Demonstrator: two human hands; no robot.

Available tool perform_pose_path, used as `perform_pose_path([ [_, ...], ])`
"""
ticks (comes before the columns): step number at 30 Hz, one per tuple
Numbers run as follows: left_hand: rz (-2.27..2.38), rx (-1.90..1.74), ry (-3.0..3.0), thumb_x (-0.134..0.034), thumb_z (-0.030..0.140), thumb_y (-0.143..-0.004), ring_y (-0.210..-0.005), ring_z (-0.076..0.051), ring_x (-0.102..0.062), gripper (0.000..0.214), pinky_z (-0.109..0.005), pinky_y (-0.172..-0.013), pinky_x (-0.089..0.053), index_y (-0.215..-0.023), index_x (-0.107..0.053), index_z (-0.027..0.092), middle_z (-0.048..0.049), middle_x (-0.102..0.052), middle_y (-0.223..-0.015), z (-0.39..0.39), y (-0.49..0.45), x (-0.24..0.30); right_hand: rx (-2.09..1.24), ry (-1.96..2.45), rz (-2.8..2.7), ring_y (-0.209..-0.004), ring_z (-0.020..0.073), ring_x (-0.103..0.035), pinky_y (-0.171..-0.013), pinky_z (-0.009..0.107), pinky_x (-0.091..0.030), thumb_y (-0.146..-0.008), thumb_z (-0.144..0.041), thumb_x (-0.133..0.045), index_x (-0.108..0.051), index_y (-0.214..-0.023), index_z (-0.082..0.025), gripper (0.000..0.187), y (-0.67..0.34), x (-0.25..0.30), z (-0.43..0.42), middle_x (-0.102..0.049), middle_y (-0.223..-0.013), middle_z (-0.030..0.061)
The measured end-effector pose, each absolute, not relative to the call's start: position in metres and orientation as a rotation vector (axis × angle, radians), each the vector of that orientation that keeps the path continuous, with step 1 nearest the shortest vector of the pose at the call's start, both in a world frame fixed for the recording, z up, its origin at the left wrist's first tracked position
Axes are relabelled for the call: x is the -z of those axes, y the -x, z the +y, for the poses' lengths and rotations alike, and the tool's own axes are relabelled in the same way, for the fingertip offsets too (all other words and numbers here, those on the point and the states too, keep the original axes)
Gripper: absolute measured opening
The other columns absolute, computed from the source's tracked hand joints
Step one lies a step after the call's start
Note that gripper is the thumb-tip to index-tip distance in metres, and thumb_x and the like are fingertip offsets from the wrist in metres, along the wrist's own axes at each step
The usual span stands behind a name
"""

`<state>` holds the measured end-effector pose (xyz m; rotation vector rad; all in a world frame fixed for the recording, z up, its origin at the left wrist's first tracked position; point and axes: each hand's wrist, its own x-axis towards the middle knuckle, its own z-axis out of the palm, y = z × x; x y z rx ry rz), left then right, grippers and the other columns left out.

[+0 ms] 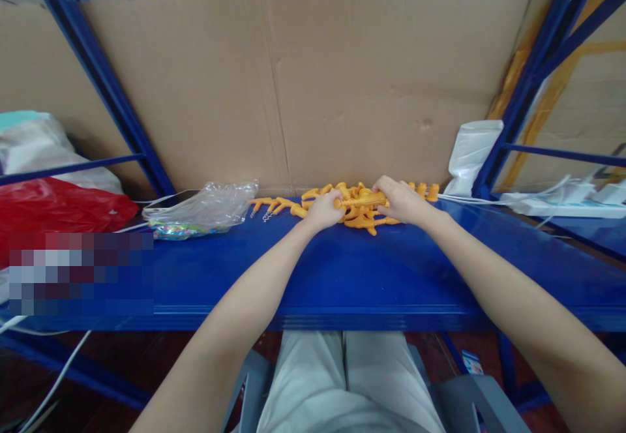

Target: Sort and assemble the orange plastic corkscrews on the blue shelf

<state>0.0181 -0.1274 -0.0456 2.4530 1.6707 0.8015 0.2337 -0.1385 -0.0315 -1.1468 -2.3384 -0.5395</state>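
A pile of orange-yellow plastic pieces (362, 220) lies on the blue shelf top, up against the cardboard. Over the pile, a long ribbed orange-yellow plastic piece (362, 201) with a rounded end spans the gap between my hands. My left hand (323, 210) is closed around its left end. At the other end, the fingers of my right hand (398, 199) grip the same piece from above, and its tip is hidden by them. To the left lie orange-yellow handled pieces (274, 205) with thin metal spirals. Short orange-yellow pieces (432, 192) stand just beyond my right hand.
A clear plastic bag (208, 206) with small colourful contents lies to the left. Further left is a red bag (63, 208). A white pouch (472, 156) leans by the right blue post, near a power strip (562, 201) and cables. Tall cardboard (342, 81) closes off the back.
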Motion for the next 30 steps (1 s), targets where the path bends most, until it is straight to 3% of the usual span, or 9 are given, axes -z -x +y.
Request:
perform_pose_path([
  [4,1.636,-0.835,-2.424,-0.054,0.015,-0.077,-0.089,-0.020,-0.063,0.020,-0.028,-0.079,-0.045,-0.095,-0.063,0.017,-0.0032,-0.067,-0.089,-0.128,-0.019,0.045,0.473,1.101,-2.296,-0.094,0.0268,-0.060,-0.077,0.038,-0.045,-0.075,-0.019,-0.054,-0.054,-0.099,-0.019,0.024,-0.237,0.032,-0.136,-0.062,-0.103,0.0117],
  [11,1.808,-0.821,-2.527,-0.052,0.020,-0.080,-0.100,-0.023,-0.064,0.027,-0.029,-0.082,-0.046,-0.106,-0.061,0.023,-0.0055,-0.068,-0.098,-0.131,-0.008,0.044,-0.177,1.059,-2.214,-0.091,0.0241,-0.065,-0.079,0.041,-0.053,-0.080,-0.041,-0.061,-0.057,-0.114,-0.018,0.042,-0.242,0.047,-0.124,-0.066,-0.107,0.0118],
  [17,1.876,-0.808,-2.542,-0.049,0.024,-0.084,-0.100,-0.025,-0.065,0.030,-0.031,-0.081,-0.047,-0.112,-0.058,0.022,-0.0074,-0.069,-0.097,-0.138,-0.010,0.038,-0.578,0.971,-2.100,-0.092,0.0206,-0.066,-0.082,0.041,-0.055,-0.084,-0.038,-0.057,-0.057,-0.111,-0.019,0.033,-0.243,0.049,-0.118,-0.067,-0.103,0.0099],
  [23,1.886,-0.742,-2.548,-0.052,0.023,-0.082,-0.103,-0.025,-0.064,0.031,-0.030,-0.083,-0.047,-0.112,-0.059,0.024,-0.0065,-0.069,-0.100,-0.137,-0.010,0.039,-0.558,0.964,-2.133,-0.090,0.0200,-0.065,-0.080,0.040,-0.055,-0.081,-0.036,-0.061,-0.057,-0.105,-0.020,0.029,-0.247,0.049,-0.117,-0.067,-0.094,0.0070],
  [30,1.801,-0.733,-2.516,-0.055,0.020,-0.078,-0.102,-0.027,-0.065,0.028,-0.032,-0.083,-0.047,-0.104,-0.063,0.021,-0.0083,-0.069,-0.099,-0.126,-0.009,0.045,-0.196,1.084,-2.192,-0.075,0.0195,-0.062,-0.068,0.035,-0.052,-0.076,-0.033,-0.064,-0.054,-0.106,-0.019,0.035,-0.247,0.048,-0.118,-0.063,-0.083,0.0037],
])
